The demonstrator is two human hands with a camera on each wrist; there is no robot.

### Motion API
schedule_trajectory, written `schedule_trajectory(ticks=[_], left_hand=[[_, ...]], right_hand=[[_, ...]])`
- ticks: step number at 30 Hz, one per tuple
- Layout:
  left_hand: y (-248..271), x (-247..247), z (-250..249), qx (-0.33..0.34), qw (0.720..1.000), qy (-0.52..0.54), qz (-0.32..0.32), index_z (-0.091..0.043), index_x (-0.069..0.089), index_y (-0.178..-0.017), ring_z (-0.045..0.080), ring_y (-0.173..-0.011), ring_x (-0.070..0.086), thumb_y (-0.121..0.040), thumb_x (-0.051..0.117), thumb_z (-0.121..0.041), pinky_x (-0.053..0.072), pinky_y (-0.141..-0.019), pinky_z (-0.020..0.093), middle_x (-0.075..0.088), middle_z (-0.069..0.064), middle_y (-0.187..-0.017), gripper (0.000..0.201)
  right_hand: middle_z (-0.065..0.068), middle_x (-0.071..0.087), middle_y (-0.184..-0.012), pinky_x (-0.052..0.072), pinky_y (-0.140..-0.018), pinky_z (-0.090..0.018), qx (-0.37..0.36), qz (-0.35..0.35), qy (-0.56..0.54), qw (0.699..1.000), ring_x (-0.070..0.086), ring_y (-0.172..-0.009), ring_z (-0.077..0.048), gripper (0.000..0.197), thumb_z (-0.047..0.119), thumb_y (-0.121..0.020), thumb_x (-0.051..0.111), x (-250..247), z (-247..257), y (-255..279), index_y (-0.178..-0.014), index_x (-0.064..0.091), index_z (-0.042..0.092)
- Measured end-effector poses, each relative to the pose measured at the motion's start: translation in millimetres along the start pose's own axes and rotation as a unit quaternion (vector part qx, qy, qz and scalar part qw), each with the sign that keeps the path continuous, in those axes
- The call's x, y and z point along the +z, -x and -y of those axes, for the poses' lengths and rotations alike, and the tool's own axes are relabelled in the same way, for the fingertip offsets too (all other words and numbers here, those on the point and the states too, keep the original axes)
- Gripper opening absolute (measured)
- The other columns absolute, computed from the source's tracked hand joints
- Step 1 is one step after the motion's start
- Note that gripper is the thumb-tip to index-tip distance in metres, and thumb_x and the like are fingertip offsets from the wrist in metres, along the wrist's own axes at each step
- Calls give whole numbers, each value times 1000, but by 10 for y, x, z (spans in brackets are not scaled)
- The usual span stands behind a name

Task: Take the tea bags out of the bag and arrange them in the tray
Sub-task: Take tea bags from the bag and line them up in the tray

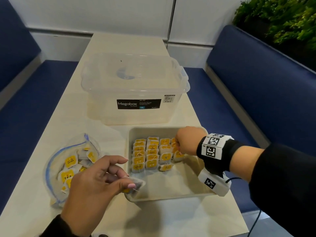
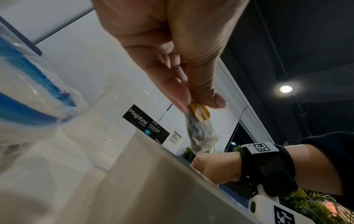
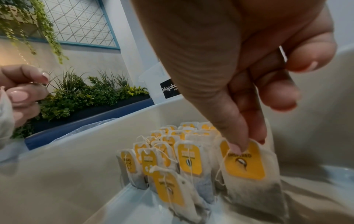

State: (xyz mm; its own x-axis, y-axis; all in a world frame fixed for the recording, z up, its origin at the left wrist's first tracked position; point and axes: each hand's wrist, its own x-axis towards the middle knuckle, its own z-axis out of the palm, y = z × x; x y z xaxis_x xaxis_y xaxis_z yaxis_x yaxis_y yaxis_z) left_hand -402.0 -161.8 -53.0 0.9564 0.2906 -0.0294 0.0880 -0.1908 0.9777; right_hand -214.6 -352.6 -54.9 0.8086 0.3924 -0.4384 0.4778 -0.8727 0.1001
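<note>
A beige tray (image 1: 171, 192) sits on the table with several yellow-tagged tea bags (image 1: 152, 154) standing in rows at its far left. My right hand (image 1: 181, 147) reaches into the tray and pinches the top of a tea bag (image 3: 247, 168) at the right end of the rows. My left hand (image 1: 126, 183) hovers over the tray's near left corner, pinching another tea bag (image 2: 201, 128) between thumb and finger. A clear zip bag (image 1: 68, 166) with a blue seal lies to the left, with more tea bags inside.
A clear lidded Megabox storage box (image 1: 135, 89) stands just behind the tray. Blue bench seats (image 1: 256, 93) flank the narrow table (image 1: 171, 219). A plant (image 1: 287, 19) is at the far right. A cable hangs from my right wrist band.
</note>
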Motion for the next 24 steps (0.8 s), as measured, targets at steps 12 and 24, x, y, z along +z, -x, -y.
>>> schedule_trajectory(ticks=[12,24], left_hand=[[-96,100,9,33,998,-47,14,-43,66,-82,8,-57,61,-53,84,-4,53,-61,17,67,-5,-70,52],[-370,247,-183,71,991,-105,46,-42,63,-91,6,-65,64,-71,77,-2,51,-67,15,68,-11,-78,47]], right_hand=[[-2,66,-80,49,-60,-27,-6,-15,-32,999,62,-74,-20,5,17,-79,63,-85,-31,25,-82,67,16],[15,59,-83,49,-69,-26,-229,-54,-299,925,58,-72,-7,36,24,-68,82,-309,348,688,-88,52,33]])
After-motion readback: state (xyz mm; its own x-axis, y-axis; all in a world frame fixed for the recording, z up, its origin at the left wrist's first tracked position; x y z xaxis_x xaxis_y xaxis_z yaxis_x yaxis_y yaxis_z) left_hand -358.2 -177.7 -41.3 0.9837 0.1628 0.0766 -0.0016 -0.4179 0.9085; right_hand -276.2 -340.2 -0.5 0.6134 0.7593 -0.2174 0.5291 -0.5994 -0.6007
